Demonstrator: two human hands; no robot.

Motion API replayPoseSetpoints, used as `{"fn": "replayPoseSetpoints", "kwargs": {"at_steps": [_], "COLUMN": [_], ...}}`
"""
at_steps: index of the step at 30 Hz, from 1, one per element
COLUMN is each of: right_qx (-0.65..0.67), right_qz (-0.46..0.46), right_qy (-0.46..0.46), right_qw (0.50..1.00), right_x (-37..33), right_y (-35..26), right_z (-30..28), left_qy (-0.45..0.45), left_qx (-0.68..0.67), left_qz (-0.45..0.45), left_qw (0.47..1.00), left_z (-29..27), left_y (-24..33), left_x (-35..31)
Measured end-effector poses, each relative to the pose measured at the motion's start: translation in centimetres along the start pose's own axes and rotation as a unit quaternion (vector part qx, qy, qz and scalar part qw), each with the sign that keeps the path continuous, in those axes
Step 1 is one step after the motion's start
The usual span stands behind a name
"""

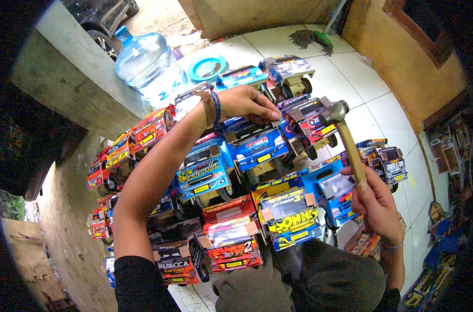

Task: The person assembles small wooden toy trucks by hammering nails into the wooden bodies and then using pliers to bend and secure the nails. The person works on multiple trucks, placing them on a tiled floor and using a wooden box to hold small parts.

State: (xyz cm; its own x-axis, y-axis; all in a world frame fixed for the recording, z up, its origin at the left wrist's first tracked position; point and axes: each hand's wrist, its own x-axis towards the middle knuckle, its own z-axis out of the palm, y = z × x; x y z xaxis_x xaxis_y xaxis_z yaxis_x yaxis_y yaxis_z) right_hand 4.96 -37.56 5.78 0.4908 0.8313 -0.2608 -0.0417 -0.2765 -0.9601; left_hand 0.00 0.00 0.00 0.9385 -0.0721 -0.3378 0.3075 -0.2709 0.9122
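On my far left, a bunch of red and orange toy trucks sits near a grey wall. Just past them, a big clear blue water bottle stands on the white tile floor. Next comes a light blue toy truck, partly behind my arm, and farther back a round blue plate with some brown bits on it. Near my legs is a red toy truck. My left grip reaches over the trucks, with its fingertips close together at the top corner of a blue toy truck. I cannot tell if they pinch anything there. To the right of that, a yellow and blue toy truck sits close to me, and a dark toy truck with red on it sits farther back. The head of my hammer is at that dark truck's top corner, but I cannot tell if they touch. My right grip is closed around the wooden handle. At the far right, a black toy truck stands past the hammer.
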Motion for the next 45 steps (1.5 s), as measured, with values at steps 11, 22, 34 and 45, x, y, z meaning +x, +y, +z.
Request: {"fn": "replayPoseSetpoints", "kwargs": {"at_steps": [11,22,34,45], "right_qx": [-0.272,-0.365,-0.417,-0.548], "right_qz": [-0.058,-0.128,-0.191,-0.183], "right_qy": [0.063,0.043,0.046,0.036], "right_qw": [0.958,0.921,0.887,0.815], "right_x": [2.8,4.3,5.4,5.8], "right_y": [-0.2,0.2,1.0,1.9], "right_z": [2.6,3.8,3.8,4.0], "left_qy": [0.013,0.003,0.016,0.003], "left_qx": [-0.005,-0.068,-0.030,-0.002], "left_qz": [0.011,0.025,0.026,0.034], "left_qw": [1.000,0.997,0.999,0.999], "left_z": [-0.2,-0.6,-0.6,-0.6], "left_y": [-0.6,-1.4,-1.7,-1.8], "left_x": [-0.5,-0.4,-0.3,-0.4]}}
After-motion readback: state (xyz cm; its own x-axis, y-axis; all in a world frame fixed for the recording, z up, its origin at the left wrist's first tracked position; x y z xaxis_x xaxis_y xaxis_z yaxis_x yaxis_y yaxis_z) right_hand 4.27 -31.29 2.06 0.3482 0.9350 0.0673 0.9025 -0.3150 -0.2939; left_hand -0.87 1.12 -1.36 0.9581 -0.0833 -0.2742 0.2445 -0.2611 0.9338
